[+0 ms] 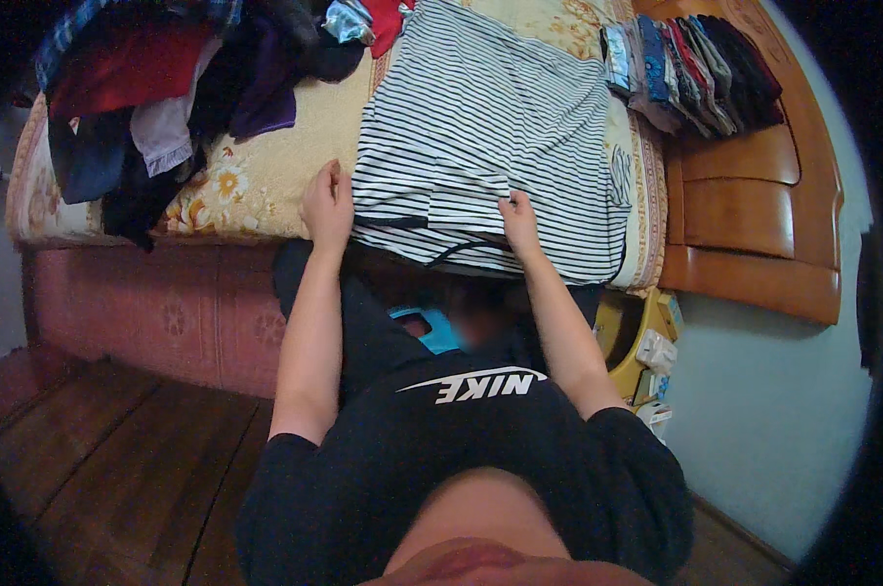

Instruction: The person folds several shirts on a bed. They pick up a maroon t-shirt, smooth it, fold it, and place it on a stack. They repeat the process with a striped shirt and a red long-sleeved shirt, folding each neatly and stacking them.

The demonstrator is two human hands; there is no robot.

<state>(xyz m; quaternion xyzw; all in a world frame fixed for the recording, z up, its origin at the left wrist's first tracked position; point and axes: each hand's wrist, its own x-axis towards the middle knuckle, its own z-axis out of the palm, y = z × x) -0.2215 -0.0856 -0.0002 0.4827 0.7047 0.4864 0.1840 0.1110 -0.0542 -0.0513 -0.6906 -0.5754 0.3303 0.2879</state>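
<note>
A black-and-white striped shirt (480, 117) lies spread over the near edge of the bed, with folds and a dark strip along its lower part. At its left edge is my left hand (328, 207), fingers loosely bent and apart from the thumb, with no cloth visible between them. My right hand (521, 223) pinches the striped cloth near the lower middle, where a fold is raised. The fingertips there are partly hidden.
Dark, red and purple clothes (134, 83) are heaped at the bed's left. Folded clothes (690, 73) stand in a row by the wooden headboard (744, 215) at right. A yellow shelf unit (627, 337) holding small items stands below. Flowered bedding (251, 186) covers the bed.
</note>
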